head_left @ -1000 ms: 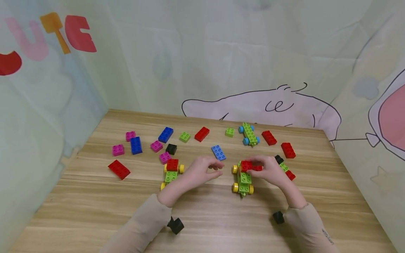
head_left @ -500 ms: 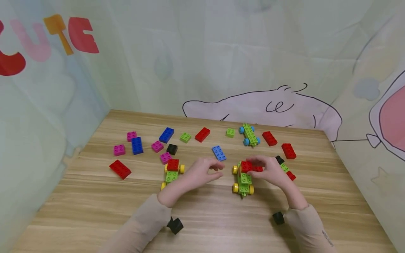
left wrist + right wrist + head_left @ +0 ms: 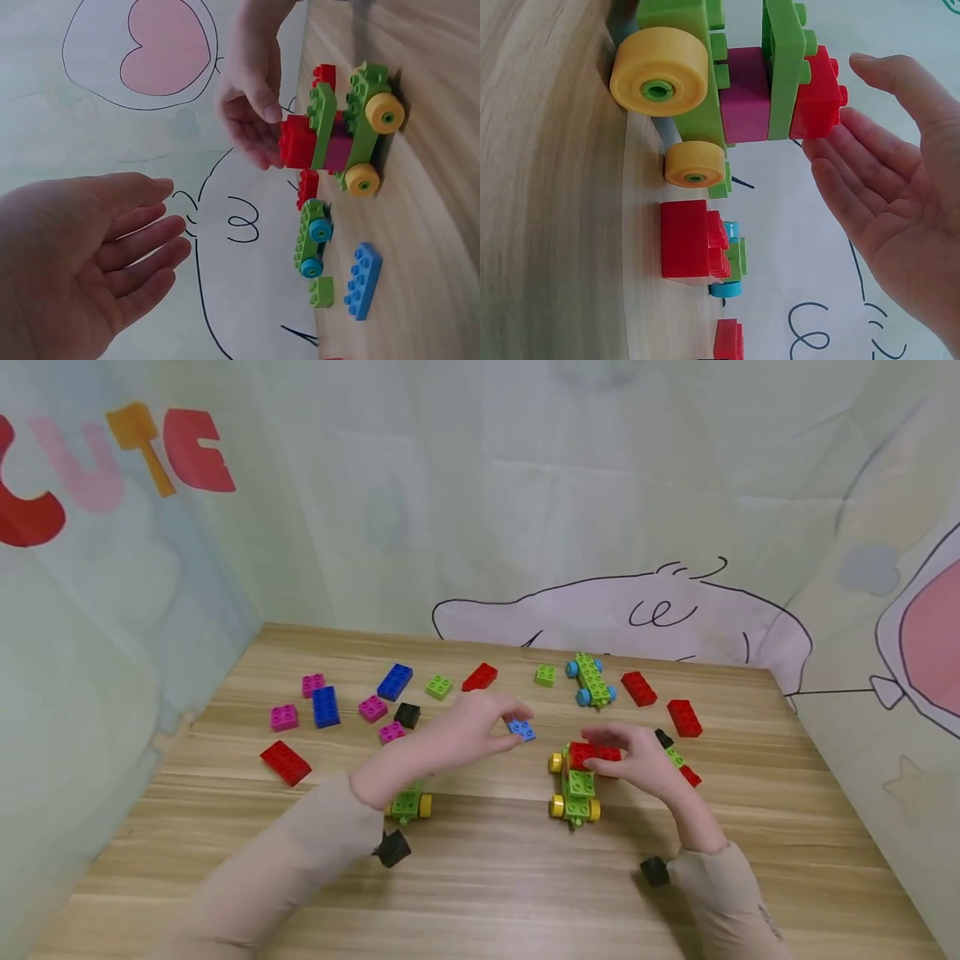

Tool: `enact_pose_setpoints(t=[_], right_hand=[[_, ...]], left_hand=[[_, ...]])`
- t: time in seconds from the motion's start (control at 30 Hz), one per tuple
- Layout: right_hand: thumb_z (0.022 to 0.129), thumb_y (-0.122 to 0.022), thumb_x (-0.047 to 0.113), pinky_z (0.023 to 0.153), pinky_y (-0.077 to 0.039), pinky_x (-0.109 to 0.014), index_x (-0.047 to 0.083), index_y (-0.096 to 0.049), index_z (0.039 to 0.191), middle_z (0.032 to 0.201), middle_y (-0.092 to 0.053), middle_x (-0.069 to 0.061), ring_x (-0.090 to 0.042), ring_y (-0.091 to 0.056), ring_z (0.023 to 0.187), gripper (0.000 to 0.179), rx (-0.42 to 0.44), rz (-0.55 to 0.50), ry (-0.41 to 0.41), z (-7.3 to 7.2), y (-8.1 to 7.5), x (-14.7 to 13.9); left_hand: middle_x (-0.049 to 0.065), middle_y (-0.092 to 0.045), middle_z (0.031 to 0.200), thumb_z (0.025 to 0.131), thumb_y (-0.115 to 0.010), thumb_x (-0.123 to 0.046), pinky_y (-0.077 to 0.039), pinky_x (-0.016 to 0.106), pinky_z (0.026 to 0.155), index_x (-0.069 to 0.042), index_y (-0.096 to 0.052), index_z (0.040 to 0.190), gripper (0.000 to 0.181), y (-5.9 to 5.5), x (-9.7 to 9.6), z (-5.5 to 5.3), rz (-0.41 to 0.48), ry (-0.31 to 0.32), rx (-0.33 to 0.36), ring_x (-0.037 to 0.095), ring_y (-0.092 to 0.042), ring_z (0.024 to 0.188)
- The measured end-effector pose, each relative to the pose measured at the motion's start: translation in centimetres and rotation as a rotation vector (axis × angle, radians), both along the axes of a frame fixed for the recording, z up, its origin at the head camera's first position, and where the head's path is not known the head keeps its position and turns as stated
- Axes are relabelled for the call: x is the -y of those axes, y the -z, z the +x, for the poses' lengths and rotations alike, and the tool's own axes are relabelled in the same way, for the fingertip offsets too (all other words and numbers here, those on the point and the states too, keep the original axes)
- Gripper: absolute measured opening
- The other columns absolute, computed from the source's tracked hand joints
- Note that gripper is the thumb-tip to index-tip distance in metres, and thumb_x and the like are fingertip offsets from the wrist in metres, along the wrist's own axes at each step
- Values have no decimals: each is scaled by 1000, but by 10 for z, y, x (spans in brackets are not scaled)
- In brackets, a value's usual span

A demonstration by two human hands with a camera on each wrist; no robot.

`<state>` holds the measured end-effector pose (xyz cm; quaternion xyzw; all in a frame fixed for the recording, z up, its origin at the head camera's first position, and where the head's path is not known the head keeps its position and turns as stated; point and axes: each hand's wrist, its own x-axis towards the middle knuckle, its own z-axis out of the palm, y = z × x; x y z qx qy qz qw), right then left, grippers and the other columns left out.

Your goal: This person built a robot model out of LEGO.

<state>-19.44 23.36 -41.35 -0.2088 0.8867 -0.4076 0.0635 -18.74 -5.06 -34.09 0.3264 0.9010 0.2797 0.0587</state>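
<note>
A toy car (image 3: 577, 808) with a green base and yellow wheels stands on the table in the head view. A magenta brick (image 3: 744, 94), a green plate (image 3: 782, 71) and a red brick (image 3: 816, 94) are stacked on it. My right hand (image 3: 637, 762) is at that red brick, its fingers touching or very near one side, the thumb just apart. My left hand (image 3: 476, 727) hovers with relaxed fingers, holding nothing, and partly covers a light blue plate (image 3: 522, 730). Under the left forearm, a second yellow-wheeled car (image 3: 408, 803) is partly hidden.
Right of the car lies a red brick (image 3: 684, 238). Farther back stand a blue-wheeled green car (image 3: 591, 680) and red bricks (image 3: 639, 688). Magenta bricks (image 3: 284, 717), blue bricks (image 3: 326, 706), a black brick (image 3: 407, 715) and a red piece (image 3: 286, 762) lie to the left.
My left hand has moved away from me, now over part of the light blue plate, its forearm covering more of the left car. The right hand stays almost still at the red brick.
</note>
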Motion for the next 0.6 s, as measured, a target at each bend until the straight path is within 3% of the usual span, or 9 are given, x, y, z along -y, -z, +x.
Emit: enact_pose_setpoints(t=[0.13, 0.27, 0.4, 0.6], right_hand=[[87, -73, 12, 96, -51, -52, -5, -61, 124, 122, -67, -20, -35, -64, 111, 43, 6, -15, -15, 0, 0, 0], [87, -74, 13, 96, -51, -53, -4, -61, 125, 122, -67, -19, -34, -64, 111, 43, 8, -23, -16, 0, 0, 0], [87, -74, 13, 97, -51, -53, -4, -62, 124, 123, -66, -21, -35, -64, 112, 43, 11, -33, -10, 1, 0, -1], [87, -73, 14, 97, -51, -53, -4, -62, 124, 123, -66, -21, -35, -63, 112, 43, 18, -34, -11, 2, -2, -1]], left_hand=[[4, -70, 119, 92, -69, -22, -54, 32, 93, -9, -66, 124, 35, -12, -5, -11, -96, 6, -69, 18, -65, 109], [4, -68, 125, 93, -67, -24, -51, 34, 98, -11, -63, 129, 38, -17, -15, -27, -163, 12, -54, 19, -62, 116], [5, -65, 130, 92, -69, -21, -48, 35, 102, -9, -62, 130, 40, -14, -25, -46, -196, 53, -8, 21, -59, 122], [7, -62, 133, 90, -71, -14, -46, 36, 104, -7, -61, 130, 42, 0, -32, -76, -233, 115, 55, 24, -55, 124]])
